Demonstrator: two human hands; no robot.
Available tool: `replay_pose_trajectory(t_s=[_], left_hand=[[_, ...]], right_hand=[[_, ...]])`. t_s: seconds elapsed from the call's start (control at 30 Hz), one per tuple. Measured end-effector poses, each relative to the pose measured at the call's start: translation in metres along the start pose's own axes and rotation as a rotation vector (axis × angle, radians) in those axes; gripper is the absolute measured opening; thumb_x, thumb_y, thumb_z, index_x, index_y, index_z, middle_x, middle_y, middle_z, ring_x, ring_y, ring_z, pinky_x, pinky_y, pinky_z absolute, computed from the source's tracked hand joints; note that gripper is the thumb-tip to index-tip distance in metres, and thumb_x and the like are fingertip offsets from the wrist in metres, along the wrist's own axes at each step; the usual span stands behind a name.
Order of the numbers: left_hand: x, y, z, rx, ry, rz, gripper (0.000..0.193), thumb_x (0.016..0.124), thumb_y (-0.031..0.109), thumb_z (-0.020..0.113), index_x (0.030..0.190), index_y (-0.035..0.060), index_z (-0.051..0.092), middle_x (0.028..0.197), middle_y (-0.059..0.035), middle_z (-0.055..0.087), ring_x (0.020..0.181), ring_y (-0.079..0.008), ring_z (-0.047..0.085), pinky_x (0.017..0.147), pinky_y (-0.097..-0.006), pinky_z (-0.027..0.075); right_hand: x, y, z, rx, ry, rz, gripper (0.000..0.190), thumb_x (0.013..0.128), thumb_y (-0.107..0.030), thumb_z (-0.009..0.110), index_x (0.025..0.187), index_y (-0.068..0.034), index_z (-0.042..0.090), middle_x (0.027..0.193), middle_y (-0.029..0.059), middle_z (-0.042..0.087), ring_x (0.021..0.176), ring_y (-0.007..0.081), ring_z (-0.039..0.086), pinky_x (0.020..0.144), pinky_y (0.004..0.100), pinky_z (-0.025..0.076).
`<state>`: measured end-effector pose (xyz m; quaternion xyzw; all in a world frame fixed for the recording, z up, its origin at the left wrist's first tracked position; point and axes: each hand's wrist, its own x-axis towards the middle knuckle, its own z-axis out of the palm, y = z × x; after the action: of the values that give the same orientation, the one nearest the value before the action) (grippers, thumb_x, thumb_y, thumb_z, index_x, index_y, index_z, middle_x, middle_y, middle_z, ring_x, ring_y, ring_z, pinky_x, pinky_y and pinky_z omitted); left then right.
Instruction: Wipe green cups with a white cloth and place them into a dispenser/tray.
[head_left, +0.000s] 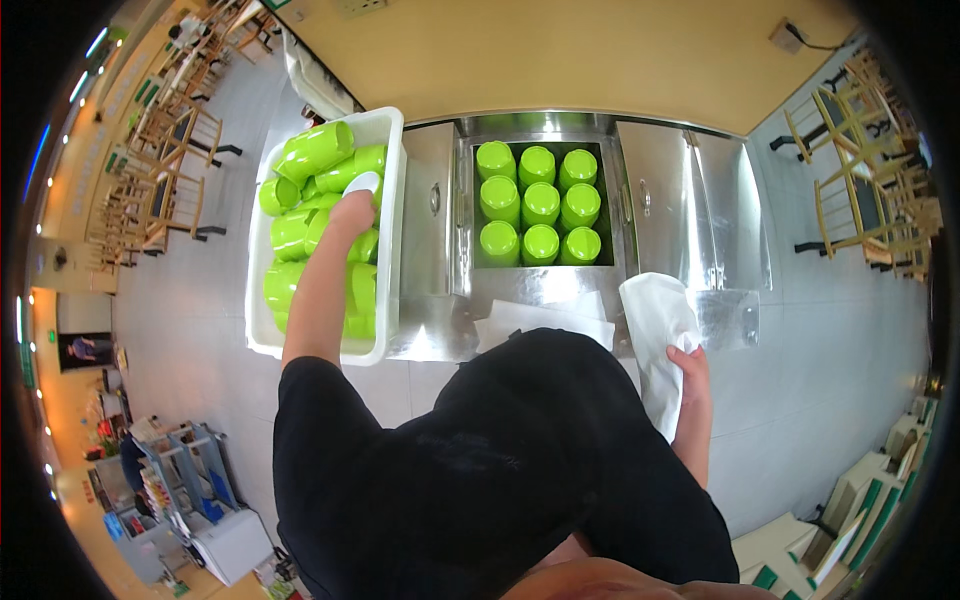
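Note:
My left hand (354, 213) reaches into a white plastic tub (393, 247) heaped with lime-green cups (311, 154), most lying on their sides. A smooth, rounded white object (364, 182) shows at its fingertips; its kind is unclear and the fingers are partly hidden. On the right, beside my body, my right hand (690, 367) grips a white cloth (660, 319) that hangs in a long fold. Between the hands, more green cups (541, 201) stand bottom up in neat rows inside a square recess of the stainless-steel counter (431, 322).
White sheets (551, 324) lie on the counter's front edge. Steel lids with handles, one at left (429, 210) and one at right (664, 210), flank the recess. A yellow wall (570, 60) rises behind. Wooden chairs (832, 165) stand to the right; a grey cart (199, 480) is at lower left.

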<state>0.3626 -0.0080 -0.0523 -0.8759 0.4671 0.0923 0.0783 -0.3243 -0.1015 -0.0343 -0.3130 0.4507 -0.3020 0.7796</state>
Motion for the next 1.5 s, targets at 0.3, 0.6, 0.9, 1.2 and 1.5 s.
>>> replay_pose_trajectory(t_s=[0.3,0.6,0.9,1.2,1.5], left_hand=[[-0.036,-0.02,-0.074,-0.368,0.435,-0.007,0.031,0.095,0.023,0.064,0.114,-0.0008,0.062,0.112,-0.0207,0.069,0.101,-0.0406,0.065,0.086,-0.0467,0.051],[-0.142,0.114,-0.108,-1.716,0.13,0.287,0.034,0.103,0.018,0.056,0.132,0.0,0.058,0.125,-0.006,0.066,0.114,-0.0183,0.062,0.103,-0.033,0.045],[-0.191,0.246,-0.032,-2.384,-0.822,0.39,0.05,0.102,0.029,0.056,0.139,-0.0018,0.048,0.135,-0.0131,0.06,0.125,-0.0265,0.058,0.11,-0.0421,0.042],[-0.192,0.273,0.009,-2.332,-0.775,0.024,0.045,0.107,0.033,0.043,0.139,0.0018,0.049,0.136,-0.0129,0.059,0.123,-0.0261,0.058,0.108,-0.0433,0.044],[-0.211,0.295,-0.019,-2.14,-0.869,0.069,0.063,0.107,0.052,0.035,0.15,0.0051,0.035,0.149,-0.0145,0.045,0.136,-0.0305,0.046,0.111,-0.0546,0.039]], right_hand=[[0.009,0.0,0.0,0.094,0.036,-0.036,0.064,0.074,-0.006,0.068,0.136,0.001,0.052,0.117,0.016,0.067,0.102,0.0298,0.068,0.087,0.0411,0.057],[0.05,-0.008,0.054,0.143,-0.049,-0.096,0.059,0.08,-0.002,0.063,0.137,0.004,0.049,0.119,0.0177,0.066,0.106,0.03,0.068,0.089,0.042,0.058],[0.079,0.007,0.131,0.097,-0.274,0.0,0.047,0.089,0.0,0.06,0.135,-0.001,0.054,0.121,0.0124,0.067,0.105,0.0239,0.068,0.092,0.0383,0.056],[0.061,0.02,0.145,0.412,-0.467,0.179,0.041,0.098,-0.027,0.065,0.131,-0.003,0.058,0.122,0.0086,0.067,0.108,0.0189,0.065,0.097,0.0342,0.05],[0.057,0.001,0.148,-0.523,-0.455,-0.42,0.044,0.085,-0.026,0.079,0.117,-0.001,0.065,0.107,0.0109,0.072,0.097,0.022,0.069,0.087,0.0349,0.053]])
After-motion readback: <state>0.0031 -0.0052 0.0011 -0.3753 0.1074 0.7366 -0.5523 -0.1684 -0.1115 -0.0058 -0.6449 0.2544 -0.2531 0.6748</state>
